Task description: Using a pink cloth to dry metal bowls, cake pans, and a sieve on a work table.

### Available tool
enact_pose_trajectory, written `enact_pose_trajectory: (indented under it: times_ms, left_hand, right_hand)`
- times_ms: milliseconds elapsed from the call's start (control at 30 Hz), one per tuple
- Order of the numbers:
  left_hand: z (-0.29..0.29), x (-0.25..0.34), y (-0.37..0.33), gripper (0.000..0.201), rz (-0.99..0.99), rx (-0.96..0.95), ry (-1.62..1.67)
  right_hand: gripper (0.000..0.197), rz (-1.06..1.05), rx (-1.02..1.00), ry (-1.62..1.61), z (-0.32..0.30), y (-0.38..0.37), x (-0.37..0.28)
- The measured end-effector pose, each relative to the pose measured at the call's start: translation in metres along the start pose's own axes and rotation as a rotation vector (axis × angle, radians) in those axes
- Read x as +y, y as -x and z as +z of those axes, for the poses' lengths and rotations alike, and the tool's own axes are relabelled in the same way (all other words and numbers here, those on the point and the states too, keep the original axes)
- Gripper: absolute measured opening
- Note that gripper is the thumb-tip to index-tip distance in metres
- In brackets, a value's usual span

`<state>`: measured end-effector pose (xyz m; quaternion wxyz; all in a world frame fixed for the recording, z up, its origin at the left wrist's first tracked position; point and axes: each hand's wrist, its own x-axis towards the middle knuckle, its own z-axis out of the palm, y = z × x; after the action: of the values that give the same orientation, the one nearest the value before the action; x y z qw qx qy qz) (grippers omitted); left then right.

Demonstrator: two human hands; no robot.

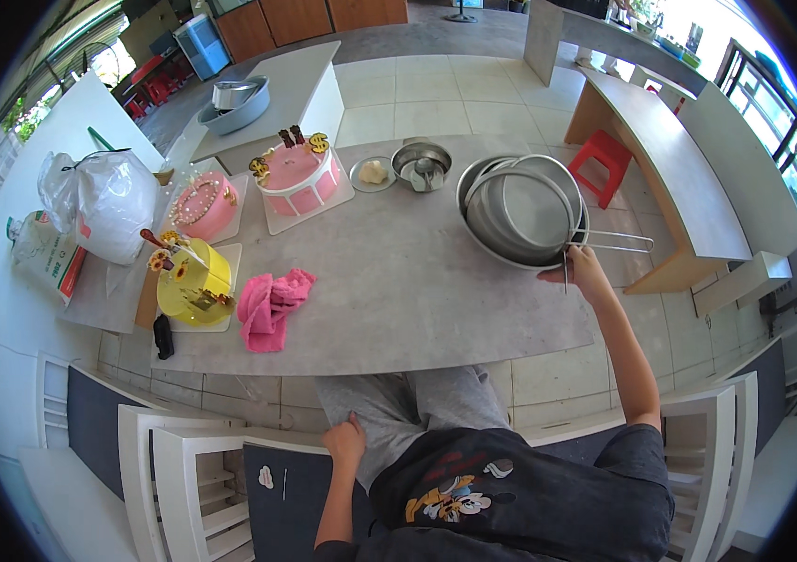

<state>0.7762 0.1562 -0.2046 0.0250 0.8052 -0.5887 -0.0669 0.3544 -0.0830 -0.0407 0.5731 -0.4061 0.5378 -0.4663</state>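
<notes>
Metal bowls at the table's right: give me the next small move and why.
Probably bring the left hand to the left rim of the stacked metal bowls; only the right hand is at them, on the near right side, while the left is down by the grey trousers.

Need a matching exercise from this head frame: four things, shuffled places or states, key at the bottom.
1. Left hand
2. Right hand
3. Pink cloth
4. Yellow cake

A. Crumpled on the gray tabletop
B. By the gray trousers, below the table edge
C. Standing on a white board
D. At the near right edge of the nested metal bowls

Pairs: 1-B, 2-D, 3-A, 4-C
</notes>
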Motion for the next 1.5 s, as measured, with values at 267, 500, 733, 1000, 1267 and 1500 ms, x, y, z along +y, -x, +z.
enact_pose_trajectory:
  times_ms: [267,500,733,1000,1267,1500]
  left_hand:
    - [-0.031,-0.003,-0.01,0.051,-0.046,-0.199,0.235]
    - [-0.143,-0.008,-0.073,0.018,0.022,0.354,0.759]
    - [-0.175,-0.013,-0.19,0.042,0.213,0.779,0.308]
    - [-0.125,-0.018,-0.189,0.028,0.086,0.494,0.526]
    - [-0.254,0.155,-0.053,0.042,1.202,0.427,1.012]
    - [-0.173,0.255,0.006,0.083,0.599,-0.008,1.605]
  right_hand:
    - [0.032,0.104,-0.164,-0.014,0.043,0.055,0.023]
    - [0.033,0.125,-0.324,-0.055,0.121,0.056,0.031]
    - [0.041,0.125,-0.487,-0.206,0.163,0.058,0.038]
    - [0.056,0.214,-0.915,0.313,0.112,0.095,0.036]
    - [0.054,-0.221,-0.661,-0.41,0.141,0.151,-0.031]
    - [0.046,-0.514,0.064,-0.472,0.067,0.137,-0.013]
